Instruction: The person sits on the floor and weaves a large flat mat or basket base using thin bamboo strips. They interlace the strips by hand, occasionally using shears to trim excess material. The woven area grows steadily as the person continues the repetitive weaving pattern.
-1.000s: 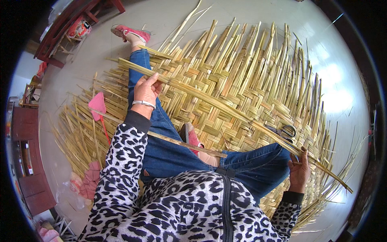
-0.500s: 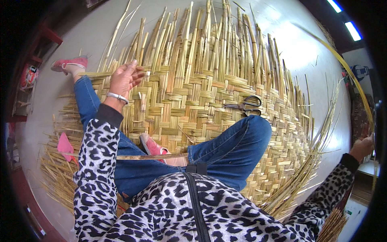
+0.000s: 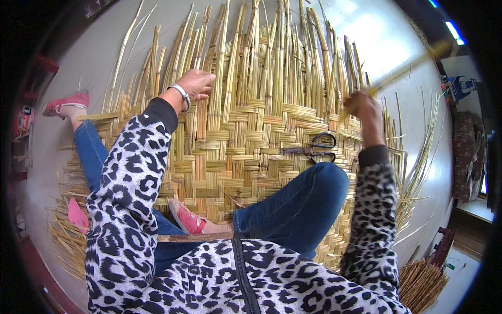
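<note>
A half-woven mat of flat yellow-green reed strips (image 3: pixel 251 144) lies in front of me, its loose upright strips (image 3: pixel 230 68) pointing away. Over the base of those uprights, left of the middle, is my left hand (image 3: pixel 196 85), wearing a silver bangle. Its fingers are curled together at the strips; what they pinch, if anything, is hidden. My right hand (image 3: pixel 366 112), smeared by motion, grips a long reed strip (image 3: pixel 400 75) above the mat's right part. That strip slants up to the far right. Black-handled scissors (image 3: pixel 314 149) rest on the weave beyond my bent knee.
My legs in jeans (image 3: pixel 298 204) are folded on the mat, one pink shoe (image 3: pixel 189 219) beneath me. A pink piece (image 3: pixel 78 213) lies among loose reeds (image 3: pixel 65 246) at left. A bundle of brown stalks (image 3: pixel 422 285) stands at lower right, near dark furniture (image 3: pixel 468 157).
My right hand has swung in from the far right to above the mat, bringing the long strip. My left hand has shifted right, and its spread fingers have curled in.
</note>
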